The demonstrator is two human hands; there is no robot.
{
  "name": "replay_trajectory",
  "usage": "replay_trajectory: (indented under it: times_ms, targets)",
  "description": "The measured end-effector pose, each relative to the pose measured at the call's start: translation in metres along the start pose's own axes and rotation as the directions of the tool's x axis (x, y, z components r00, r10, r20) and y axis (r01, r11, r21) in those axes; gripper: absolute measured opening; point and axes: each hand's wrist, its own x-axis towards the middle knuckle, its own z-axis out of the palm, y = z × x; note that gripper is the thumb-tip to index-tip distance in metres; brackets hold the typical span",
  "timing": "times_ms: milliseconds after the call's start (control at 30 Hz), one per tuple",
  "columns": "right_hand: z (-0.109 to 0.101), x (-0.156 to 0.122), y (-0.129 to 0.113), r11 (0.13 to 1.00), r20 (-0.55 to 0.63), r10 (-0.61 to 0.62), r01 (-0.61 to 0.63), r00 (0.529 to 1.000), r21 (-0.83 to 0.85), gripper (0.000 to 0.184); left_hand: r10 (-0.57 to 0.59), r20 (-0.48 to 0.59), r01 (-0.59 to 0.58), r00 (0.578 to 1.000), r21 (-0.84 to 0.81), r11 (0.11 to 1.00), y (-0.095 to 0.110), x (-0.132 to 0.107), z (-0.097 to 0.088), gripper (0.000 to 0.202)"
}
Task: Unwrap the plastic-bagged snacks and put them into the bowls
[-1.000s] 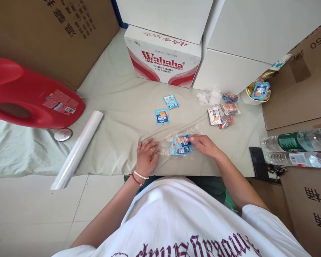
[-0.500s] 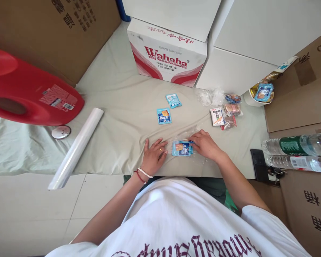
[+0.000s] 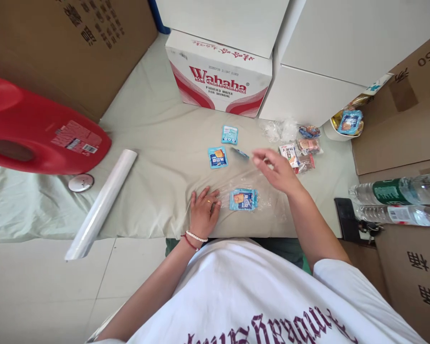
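My left hand [image 3: 204,211] lies flat with its fingers spread on the cloth, at the left edge of a sheet of clear plastic film [image 3: 268,198]. On that film rests a small pile of blue snack packets [image 3: 242,199]. Above the cloth, my right hand [image 3: 274,169] is raised with its fingers loosely apart. A single blue snack packet [image 3: 241,153], tilted and blurred, is just left of its fingertips, apparently apart from them. Farther left lie a blue packet with an orange picture [image 3: 218,157] and a pale blue packet [image 3: 230,134] turned back side up.
Several other snack packets [image 3: 310,145] and crumpled clear plastic [image 3: 281,130] lie at right, near a white bowl [image 3: 338,133]. A plastic roll [image 3: 102,205], round lid [image 3: 81,182] and red jug [image 3: 46,129] are left. Water carton [image 3: 220,79] stands behind; bottles [image 3: 397,192] and phone [image 3: 347,220] are right.
My right hand has lifted off the pile and moved up and away. One blue packet has left the pile and is now near the two outlying packets. My left hand stays in place.
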Motion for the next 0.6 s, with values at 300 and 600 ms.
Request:
replay_trajectory:
  times_ms: [300, 600]
  targets:
    - [0.053, -0.152, 0.02, 0.909, 0.223, 0.019, 0.076, 0.975, -0.41, 0.04, -0.051, -0.15, 0.046, 0.987, -0.033, 0.998, -0.008, 0.01, 0.003, 0.014]
    - [0.039, -0.061, 0.052, 0.923, 0.263, 0.113, -0.004, 0.958, -0.385, 0.028, -0.129, -0.272, 0.128, 0.954, -0.023, 0.992, -0.006, 0.007, 0.004, 0.015]
